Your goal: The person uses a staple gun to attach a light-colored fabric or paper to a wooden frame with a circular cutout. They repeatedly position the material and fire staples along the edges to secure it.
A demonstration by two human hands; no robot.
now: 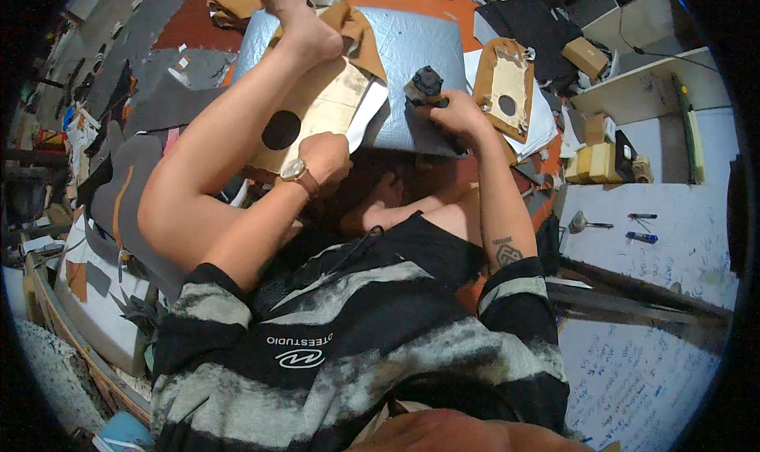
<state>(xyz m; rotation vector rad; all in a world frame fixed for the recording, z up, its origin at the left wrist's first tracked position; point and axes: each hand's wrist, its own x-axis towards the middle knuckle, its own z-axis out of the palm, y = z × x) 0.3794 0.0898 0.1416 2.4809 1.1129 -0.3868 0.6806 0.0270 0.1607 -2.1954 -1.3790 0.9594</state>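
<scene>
My left hand [323,157], with a watch at the wrist, is closed at the near edge of a pale board [331,96]. The board has a round dark hole, and tan upholstery material [355,28] is folded about its far end. My bare foot [305,24] presses on its far left part. A white sheet [368,115] sticks out at the board's right side. My right hand [459,115] grips a black pneumatic staple gun [425,84], held over the silvery padded work surface [419,40], apart from the board. Its lower part is hidden by my hand.
Right of the work surface lies another tan-covered board [504,88] with a hole, on white sheets. Farther right, a white shelf panel [657,214] bears yellow blocks [590,163], a metal scoop-like tool [582,222] and markers [641,237]. Dark grey material [138,207] lies at left.
</scene>
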